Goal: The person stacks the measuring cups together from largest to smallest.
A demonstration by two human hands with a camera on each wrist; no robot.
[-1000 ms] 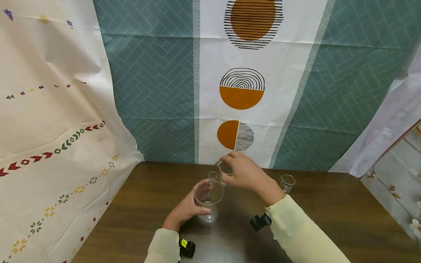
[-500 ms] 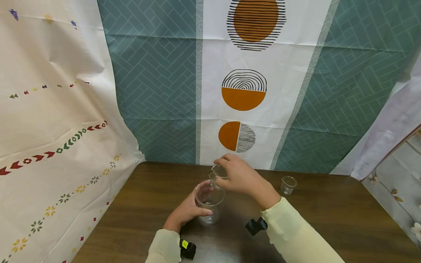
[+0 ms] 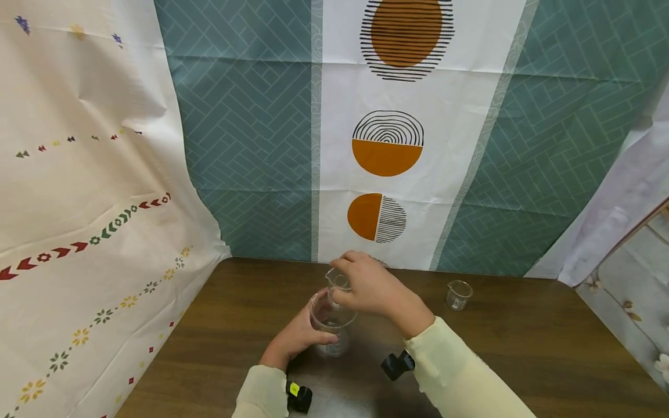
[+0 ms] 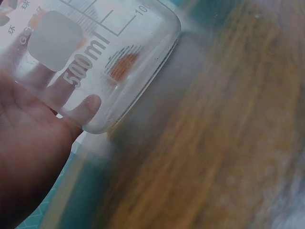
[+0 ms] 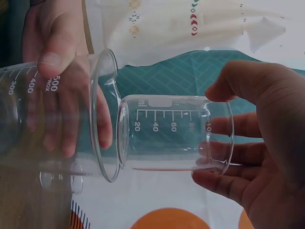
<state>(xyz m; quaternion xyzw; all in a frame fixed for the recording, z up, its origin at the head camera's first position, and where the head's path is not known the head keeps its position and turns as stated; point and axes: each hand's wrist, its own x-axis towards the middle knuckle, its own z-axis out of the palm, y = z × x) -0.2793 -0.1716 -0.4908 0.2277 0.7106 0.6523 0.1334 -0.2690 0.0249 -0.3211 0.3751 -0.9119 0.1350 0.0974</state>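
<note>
Four clear glass beakers were in view. The person's left hand (image 3: 298,334) had its thumb and fingers curled round one large, upright clear glass beaker printed 500 ml (image 4: 109,47), low at the brown wooden table (image 3: 533,342). The right hand (image 3: 368,284) held one medium clear glass beaker with white marks up to 100 (image 5: 167,133) near its rim, thumb on one side and fingers on the other; that beaker was upright, its base at the large one's mouth, though I could not tell if they touched. One small clear glass beaker (image 3: 459,295) stood well apart on the right; a second small clear glass vessel (image 5: 62,183) showed beyond the large beaker. Two pale yellow sleeves (image 3: 261,389) and two black wrist cameras (image 3: 398,364) were visible.
</note>
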